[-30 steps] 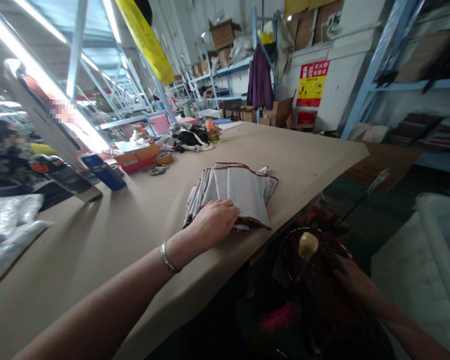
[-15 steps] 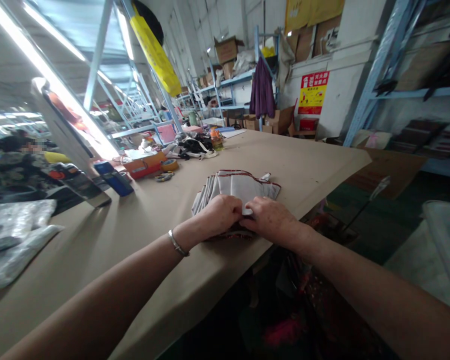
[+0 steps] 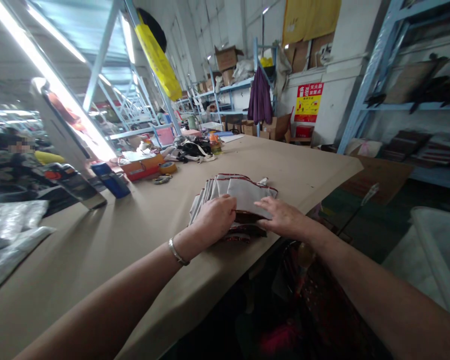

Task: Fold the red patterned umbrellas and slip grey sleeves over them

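A stack of pale grey fabric pieces (image 3: 243, 191) with dark red shiny edging lies fanned out near the table's front edge. At the near edge of the top piece, my left hand (image 3: 215, 217), a silver bracelet on its wrist, is closed in a pinch on the cloth. My right hand (image 3: 283, 216) rests at the right side of the same piece, fingers stretched forward and apart from the thumb. Between the hands the near edge is lifted a little, and dark red layers show below it.
Brown paper covers the table (image 3: 311, 165). To the left stand a blue box-like object (image 3: 110, 180) and a dark bottle (image 3: 75, 185), near a tape roll (image 3: 168, 168) and clear plastic bags (image 3: 15, 240). A white bin (image 3: 438, 240) is at the right. A person (image 3: 15, 160) sits far left.
My right hand has opened and moved right, away from my left hand. The left hand keeps its pinch on the fabric, and more of the dark red near edge shows between them.
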Tool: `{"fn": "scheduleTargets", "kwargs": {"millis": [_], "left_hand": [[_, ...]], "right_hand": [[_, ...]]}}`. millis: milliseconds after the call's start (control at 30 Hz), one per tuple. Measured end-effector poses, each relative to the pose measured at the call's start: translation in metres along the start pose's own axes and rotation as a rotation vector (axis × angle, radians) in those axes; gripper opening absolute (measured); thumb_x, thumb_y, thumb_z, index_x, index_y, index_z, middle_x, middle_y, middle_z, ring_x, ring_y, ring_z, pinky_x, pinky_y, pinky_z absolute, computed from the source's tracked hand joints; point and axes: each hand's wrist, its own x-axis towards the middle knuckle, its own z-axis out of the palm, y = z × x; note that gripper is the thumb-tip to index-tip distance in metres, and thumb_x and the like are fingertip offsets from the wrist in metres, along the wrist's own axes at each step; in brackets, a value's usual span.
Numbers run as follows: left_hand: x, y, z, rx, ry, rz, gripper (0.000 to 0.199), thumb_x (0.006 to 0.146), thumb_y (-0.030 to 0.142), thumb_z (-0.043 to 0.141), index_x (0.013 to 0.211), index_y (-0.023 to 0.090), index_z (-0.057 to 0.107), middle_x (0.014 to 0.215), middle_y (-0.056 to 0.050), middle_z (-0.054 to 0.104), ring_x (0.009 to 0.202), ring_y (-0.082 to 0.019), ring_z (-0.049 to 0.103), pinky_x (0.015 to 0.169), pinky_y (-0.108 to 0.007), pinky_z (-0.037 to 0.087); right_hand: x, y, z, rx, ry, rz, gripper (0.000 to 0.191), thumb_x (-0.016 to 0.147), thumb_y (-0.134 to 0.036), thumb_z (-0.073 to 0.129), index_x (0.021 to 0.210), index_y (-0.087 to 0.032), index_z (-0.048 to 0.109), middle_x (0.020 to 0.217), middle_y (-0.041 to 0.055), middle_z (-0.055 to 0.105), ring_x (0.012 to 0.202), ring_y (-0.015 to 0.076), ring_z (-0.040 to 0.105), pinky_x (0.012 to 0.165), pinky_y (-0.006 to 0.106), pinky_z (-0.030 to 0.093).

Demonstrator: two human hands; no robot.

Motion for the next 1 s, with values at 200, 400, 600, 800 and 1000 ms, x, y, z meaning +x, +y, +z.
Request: {"fn": "scheduleTargets", "kwargs": {"millis": [200,400,600,800,1000], "left_hand": [[0.002,0.021,-0.008,0.025,0.038,-0.026,0.011,0.077,0.015,0.048,0.072,0.020,0.056,0.075,-0.001,0.057,0.069,-0.016,0.053,0.063,-0.027,0.036],[-0.006,0.031,-0.018,0.023,0.046,-0.058,0.011,0.077,0.015,0.048,0.072,0.020,0.056,0.075,-0.001,0.058,0.070,-0.016,0.054,0.064,-0.028,0.037],[-0.012,0.038,-0.016,0.018,0.046,-0.047,0.010,0.078,0.015,0.046,0.072,0.020,0.053,0.075,-0.001,0.057,0.070,-0.015,0.053,0.064,-0.027,0.036],[-0.026,0.043,-0.020,-0.009,0.087,0.005,0.010,0.080,0.016,0.045,0.072,0.020,0.051,0.075,0.000,0.055,0.067,-0.014,0.052,0.062,-0.027,0.036],[-0.056,0.053,0.014,-0.277,0.110,-0.169,0.007,0.074,0.015,0.048,0.074,0.019,0.054,0.073,-0.001,0.055,0.068,-0.015,0.052,0.062,-0.027,0.040]], "right_hand": [[0.006,-0.035,-0.001,-0.036,0.182,-0.014,0.040,0.087,-0.035,0.047,0.119,-0.013,0.057,0.114,0.0129,0.062,0.108,0.0245,0.054,0.094,0.036,0.039],[0.001,-0.040,0.000,-0.010,0.180,0.040,0.039,0.091,-0.031,0.039,0.122,-0.012,0.055,0.115,0.0138,0.060,0.105,0.0246,0.055,0.089,0.036,0.042],[-0.014,-0.059,-0.003,0.014,0.243,-0.054,0.046,0.079,-0.026,0.051,0.124,-0.015,0.051,0.119,0.0105,0.058,0.110,0.0242,0.051,0.095,0.035,0.040],[-0.022,-0.030,-0.005,-0.144,0.157,0.166,0.038,0.086,-0.016,0.038,0.121,-0.015,0.053,0.101,0.0135,0.066,0.088,0.0248,0.063,0.074,0.034,0.046],[-0.093,-0.018,-0.016,0.134,0.416,0.244,0.036,0.076,-0.015,0.050,0.111,-0.021,0.056,0.093,0.0052,0.070,0.086,0.0197,0.064,0.076,0.028,0.046]]}}
